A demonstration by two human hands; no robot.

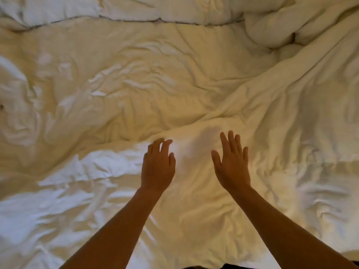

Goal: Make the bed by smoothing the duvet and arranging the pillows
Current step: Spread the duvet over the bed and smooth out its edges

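Note:
A crumpled white duvet [194,200] covers the near half of the bed, its rumpled edge running from the lower left up to the right. Beyond it lies the creased cream sheet [126,84]. My left hand [158,166] hovers palm down over the duvet's edge, fingers slightly curled and holding nothing. My right hand [232,164] is flat and spread over the duvet beside it, also holding nothing. White pillows [155,8] lie along the far edge. A bunched mass of duvet [281,26] is piled at the top right.
A dark strip [223,266] shows at the very bottom edge, at the near side of the bed. Bright light falls on the duvet at the lower left [48,200].

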